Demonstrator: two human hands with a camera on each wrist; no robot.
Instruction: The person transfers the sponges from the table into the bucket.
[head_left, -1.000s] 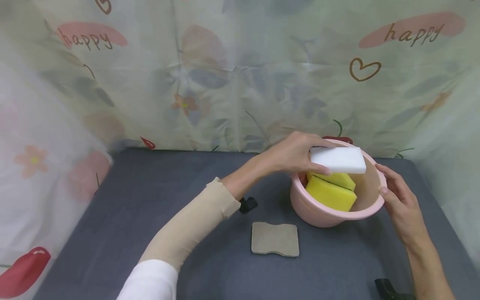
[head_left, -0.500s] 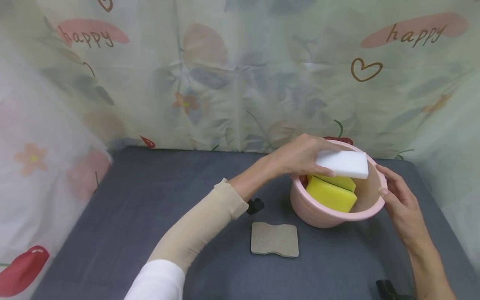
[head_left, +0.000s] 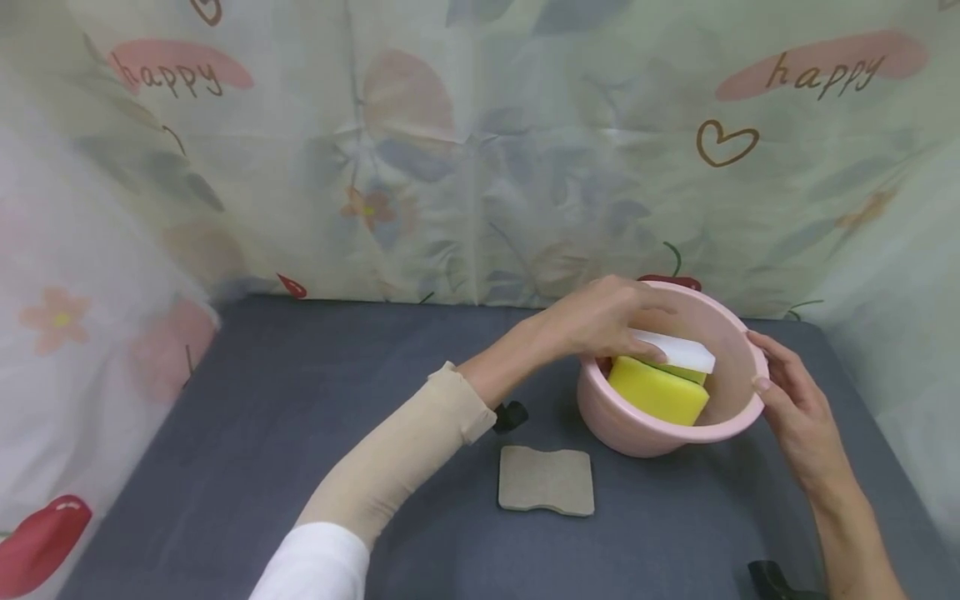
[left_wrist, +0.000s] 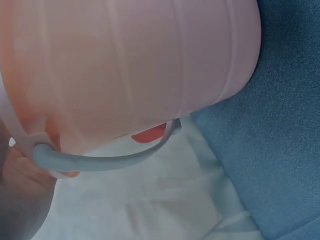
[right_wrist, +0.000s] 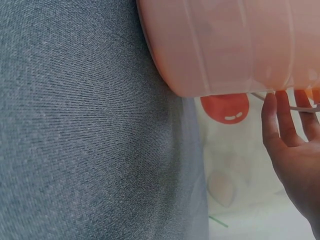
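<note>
A pink bucket (head_left: 630, 429) stands on the dark table, two yellow sponges (head_left: 658, 393) inside it. My left hand (head_left: 600, 321) reaches in over its left rim, thumb on the near face of a white sponge (head_left: 675, 350); one finger stretches above it, and the others are hidden. The white sponge lies tilted just behind and above the yellow ones. On the right, my right hand (head_left: 802, 408) grips the bucket's rim, thumb at the edge, fingers on the outer side. In the right wrist view those fingers (right_wrist: 285, 120) touch the bucket's wall.
A grey-beige flat piece (head_left: 546, 481) with two wavy edges lies in front of the bucket. The bucket's grey handle (left_wrist: 105, 162) hangs at its back. Black straps (head_left: 512, 417) show by both wrists. A printed curtain (head_left: 465, 167) closes off the back and sides.
The left hand has lowered the white sponge from above the rim into the bucket, and its upper finger now stands off the sponge. The right hand stays on the rim.
</note>
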